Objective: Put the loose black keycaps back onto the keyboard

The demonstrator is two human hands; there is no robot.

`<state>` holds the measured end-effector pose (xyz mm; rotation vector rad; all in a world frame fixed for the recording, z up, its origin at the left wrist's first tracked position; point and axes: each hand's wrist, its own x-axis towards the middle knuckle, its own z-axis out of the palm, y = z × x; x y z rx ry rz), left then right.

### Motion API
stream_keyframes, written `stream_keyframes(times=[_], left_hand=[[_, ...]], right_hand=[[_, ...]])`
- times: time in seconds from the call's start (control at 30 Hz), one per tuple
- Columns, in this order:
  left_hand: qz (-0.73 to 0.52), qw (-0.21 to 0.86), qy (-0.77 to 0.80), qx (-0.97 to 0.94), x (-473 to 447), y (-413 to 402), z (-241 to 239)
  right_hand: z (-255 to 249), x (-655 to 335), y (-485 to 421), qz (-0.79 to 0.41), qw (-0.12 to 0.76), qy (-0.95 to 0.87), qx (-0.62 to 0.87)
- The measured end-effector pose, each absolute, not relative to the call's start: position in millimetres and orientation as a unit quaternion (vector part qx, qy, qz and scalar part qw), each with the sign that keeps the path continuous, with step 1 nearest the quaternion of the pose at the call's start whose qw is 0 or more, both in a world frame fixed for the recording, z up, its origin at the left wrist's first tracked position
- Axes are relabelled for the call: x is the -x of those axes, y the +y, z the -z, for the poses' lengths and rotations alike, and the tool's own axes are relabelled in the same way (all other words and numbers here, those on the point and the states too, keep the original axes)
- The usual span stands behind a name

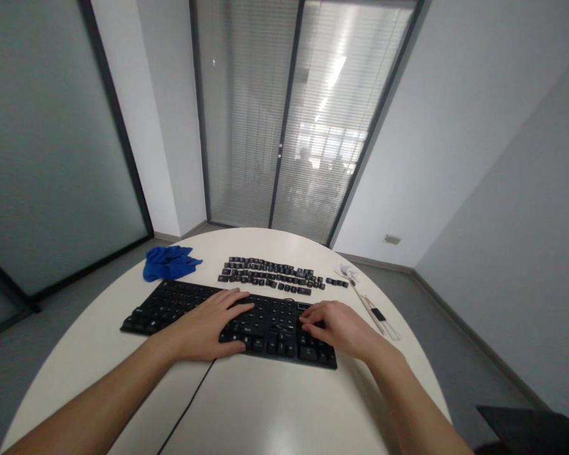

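A black keyboard (284,344) lies across the table in front of me. In its middle part several keys lack their caps, and small key posts show there. My left hand (208,325) rests on the keyboard with fingers and thumb spread, the thumb along the near edge. Over the number pad at the right end, my right hand (330,323) is bent with thumb and fingertips drawn together; anything between them is too small to make out. Behind the keyboard, loose black keycaps (270,272) are laid out in rows.
A crumpled blue cloth (169,262) lies at the far left of the round white table (246,404). To the right are white crumpled material (349,273) and thin sticks with a black band (377,314). A cable (187,407) runs toward me.
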<state>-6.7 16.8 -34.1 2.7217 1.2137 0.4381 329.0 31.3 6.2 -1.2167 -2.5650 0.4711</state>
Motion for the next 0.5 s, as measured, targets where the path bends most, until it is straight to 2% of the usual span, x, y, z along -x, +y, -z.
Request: stream_keyframes(times=[0.13,0.37,0.5], left_hand=[[-0.149,0.062,0.399,-0.902,6.1,16.9,34.4],[-0.149,0.068,0.401,-0.901,3.9,16.6,33.2],[-0.141,0.065,0.402,-0.902,3.5,16.5,32.7]], right_hand=[[-7.5,-325.3,24.8,-0.139,0.140,-0.873,0.447],[-8.1,-326.2,25.7,-0.125,0.088,-0.888,0.434],[-4.9,-324.7,26.9,-0.133,0.097,-0.884,0.438]])
